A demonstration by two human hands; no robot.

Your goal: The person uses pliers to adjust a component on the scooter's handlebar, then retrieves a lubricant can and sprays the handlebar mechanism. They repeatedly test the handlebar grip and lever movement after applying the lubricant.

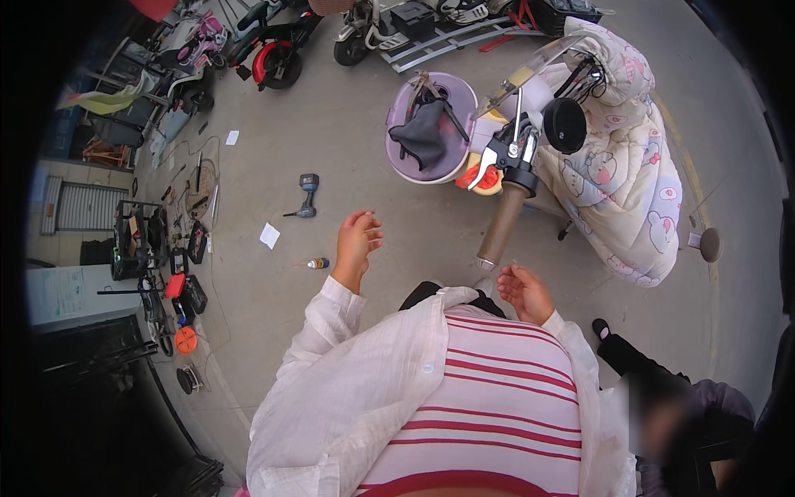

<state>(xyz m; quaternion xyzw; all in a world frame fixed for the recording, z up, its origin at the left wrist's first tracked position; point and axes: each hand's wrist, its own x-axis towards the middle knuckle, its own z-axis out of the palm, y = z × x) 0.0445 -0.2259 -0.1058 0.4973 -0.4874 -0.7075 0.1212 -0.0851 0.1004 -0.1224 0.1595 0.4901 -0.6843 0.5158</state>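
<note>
My left hand [357,240] is raised over the floor with its fingers loosely bent and apart, nothing in it. Just below the end of a brown handlebar grip [502,224], my right hand [527,295] hangs palm up, its fingers half curled and holding nothing visible. The grip belongs to a scooter with a silver brake lever [484,169] and a round black mirror [565,126]. A padded cream cover with cartoon animals [617,182] drapes over its right side. A lilac bucket [399,157] beside the handlebar holds a dark cloth-like thing [421,137].
A cordless drill [307,197], a small can [318,263] and white paper [269,235] lie on the floor to my left. Tools and toolboxes [196,294] line the left side. Several scooters [277,62] stand at the back. Another person [704,414] is close at lower right.
</note>
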